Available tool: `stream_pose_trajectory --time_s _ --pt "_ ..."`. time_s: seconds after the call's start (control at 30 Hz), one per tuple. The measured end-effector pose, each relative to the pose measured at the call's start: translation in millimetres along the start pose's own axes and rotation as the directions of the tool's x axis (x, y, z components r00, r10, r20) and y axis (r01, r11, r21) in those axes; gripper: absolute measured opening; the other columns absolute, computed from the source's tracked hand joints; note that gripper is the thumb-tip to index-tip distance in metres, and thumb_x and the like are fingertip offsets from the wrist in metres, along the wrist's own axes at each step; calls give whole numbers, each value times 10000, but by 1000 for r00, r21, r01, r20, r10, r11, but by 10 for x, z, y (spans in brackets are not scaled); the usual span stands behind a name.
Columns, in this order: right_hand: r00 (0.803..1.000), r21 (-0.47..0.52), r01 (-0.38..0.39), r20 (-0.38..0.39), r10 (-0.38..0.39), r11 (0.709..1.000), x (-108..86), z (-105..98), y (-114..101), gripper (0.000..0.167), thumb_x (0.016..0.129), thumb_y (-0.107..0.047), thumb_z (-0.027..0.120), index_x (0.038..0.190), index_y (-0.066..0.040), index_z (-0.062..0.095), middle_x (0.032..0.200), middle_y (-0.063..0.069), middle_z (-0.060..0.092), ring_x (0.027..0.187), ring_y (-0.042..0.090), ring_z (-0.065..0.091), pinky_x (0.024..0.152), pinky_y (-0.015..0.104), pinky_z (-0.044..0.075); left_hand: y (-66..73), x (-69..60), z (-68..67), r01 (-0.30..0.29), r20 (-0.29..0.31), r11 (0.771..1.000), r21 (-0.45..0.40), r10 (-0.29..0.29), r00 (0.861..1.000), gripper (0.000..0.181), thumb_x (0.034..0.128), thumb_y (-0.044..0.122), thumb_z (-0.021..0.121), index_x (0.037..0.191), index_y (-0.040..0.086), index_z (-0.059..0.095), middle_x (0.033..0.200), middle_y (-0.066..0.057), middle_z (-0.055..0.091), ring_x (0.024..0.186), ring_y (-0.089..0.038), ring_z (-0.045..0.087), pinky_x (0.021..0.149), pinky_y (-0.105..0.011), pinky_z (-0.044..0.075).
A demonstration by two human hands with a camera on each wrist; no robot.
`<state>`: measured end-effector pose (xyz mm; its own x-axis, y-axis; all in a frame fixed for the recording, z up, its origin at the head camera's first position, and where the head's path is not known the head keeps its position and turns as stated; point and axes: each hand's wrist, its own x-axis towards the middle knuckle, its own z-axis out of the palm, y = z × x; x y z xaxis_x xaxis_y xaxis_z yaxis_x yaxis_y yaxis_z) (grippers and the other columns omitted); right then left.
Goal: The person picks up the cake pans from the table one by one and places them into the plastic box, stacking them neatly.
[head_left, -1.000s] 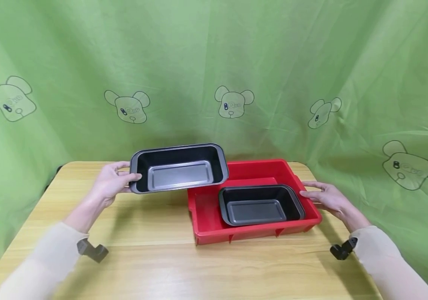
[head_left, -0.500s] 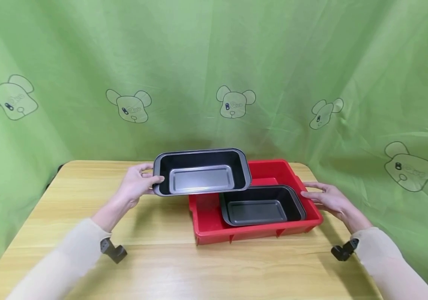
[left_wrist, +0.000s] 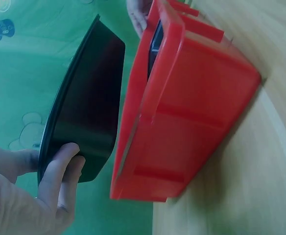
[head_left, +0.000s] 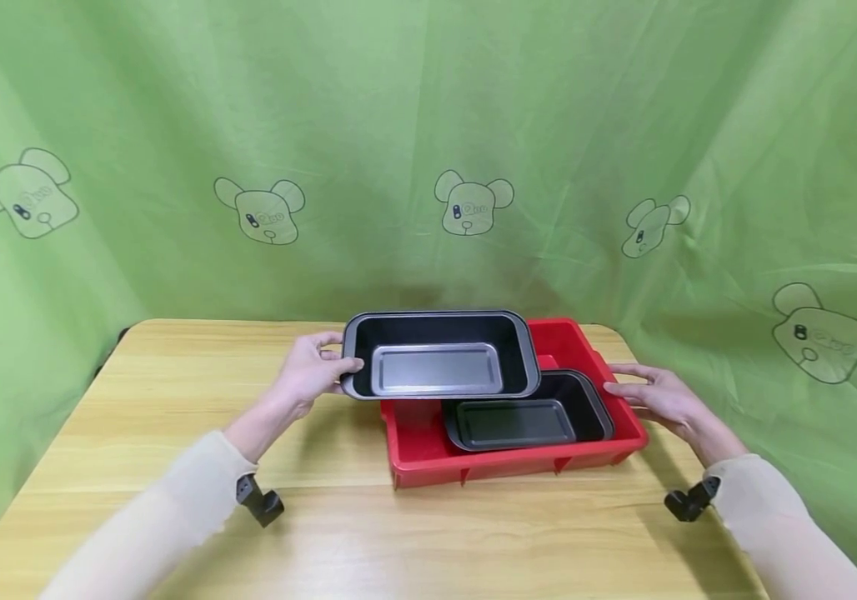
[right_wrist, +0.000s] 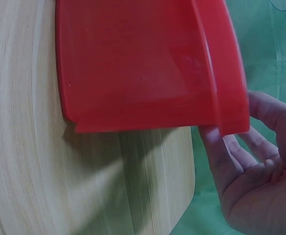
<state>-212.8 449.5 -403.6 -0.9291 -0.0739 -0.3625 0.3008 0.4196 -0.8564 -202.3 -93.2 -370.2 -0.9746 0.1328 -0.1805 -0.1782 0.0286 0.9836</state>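
Observation:
My left hand (head_left: pixel 308 372) pinches the left end of a dark loaf pan (head_left: pixel 436 369), thumb inside the rim and fingers underneath. That pan hangs in the air above the left and middle of a red plastic bin (head_left: pixel 428 477), apart from it in the left wrist view. A second dark loaf pan (head_left: pixel 586 417) lies inside the bin toward its right side, partly covered by the held one. My right hand (head_left: pixel 664 400) holds the bin's right rim; in the right wrist view its thumb is at the rim and its fingers (right_wrist: pixel 216 152) reach below it.
The bin stands on a light wooden table (head_left: pixel 323 533), toward the back right. A green curtain (head_left: pixel 368 125) with bear-head drawings hangs behind the table. A black wrist camera mount (head_left: pixel 259 500) sits under my left forearm, another (head_left: pixel 691 500) by my right.
My left hand has carried the loaf pan to the right and slightly down, so it now covers more of the bin and the second pan. The right hand and bin have stayed put.

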Motion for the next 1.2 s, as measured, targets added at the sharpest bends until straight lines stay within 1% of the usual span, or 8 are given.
stream_pose_trajectory --time_s 0.27,0.37,0.57,0.67,0.73,0.83,1.03,1.2 --pt "1000 -6 2 2 -2 1000 16 -14 18 787 1012 -267 718 1614 35 312 1021 -130 798 942 56 785 858 264 669 -48 -10 248 3 -4 1000 -11 -3 1000 490 932 -86 680 1406 -106 557 1167 -369 722 676 -154 736 566 -238 647" --pt "1000 -9 2 3 -2 1000 18 -21 22 779 1017 -264 712 1614 35 310 1025 -129 798 946 55 785 858 263 669 -61 -2 334 4 -4 1000 -7 -4 1000 496 923 -95 686 1404 -101 566 1108 -357 738 657 -156 731 543 -231 637" --pt "1000 -16 8 3 -8 1000 21 -25 12 777 1021 -265 706 1616 35 306 1025 -137 795 949 54 785 861 258 667 -82 24 509 16 -6 1000 22 -16 1000 531 904 -85 714 1414 -81 567 964 -262 765 601 -126 697 501 -209 608" --pt "1000 -13 6 3 -6 1000 18 -16 8 773 1019 -264 708 1613 35 313 1026 -137 795 947 57 786 861 262 669 -90 26 592 24 -14 998 51 -23 1000 549 901 -73 732 1424 -74 564 922 -211 755 606 -117 685 508 -213 610" --pt "1000 -9 5 2 -5 1000 15 -12 6 764 1018 -259 709 1607 36 323 1021 -135 797 942 57 786 858 263 670 -90 23 641 32 -16 998 56 -31 999 560 899 -69 740 1430 -67 561 904 -178 733 615 -121 683 518 -222 618" --pt "1000 -8 6 2 -6 1000 10 -11 5 753 1020 -261 706 1602 36 332 1012 -140 796 937 55 786 854 260 671 -90 23 708 39 -6 998 51 -39 999 553 900 -70 744 1421 -70 560 913 -177 717 639 -155 703 524 -240 629" --pt "1000 -9 6 4 -6 1000 6 -14 -1 755 1023 -277 699 1604 30 329 1004 -154 793 934 56 786 857 256 669 -103 26 802 58 22 997 55 -59 998 563 929 -56 728 1452 -80 519 1053 -266 737 771 -313 789 556 -280 651" --pt "1000 -16 8 5 -8 1000 -7 -4 -23 764 1025 -279 694 1607 43 316 997 -152 796 935 55 787 856 254 669 -150 34 874 66 39 996 64 -68 997 552 943 -43 717 1452 -83 507 1064 -271 735 850 -374 799 602 -314 670"
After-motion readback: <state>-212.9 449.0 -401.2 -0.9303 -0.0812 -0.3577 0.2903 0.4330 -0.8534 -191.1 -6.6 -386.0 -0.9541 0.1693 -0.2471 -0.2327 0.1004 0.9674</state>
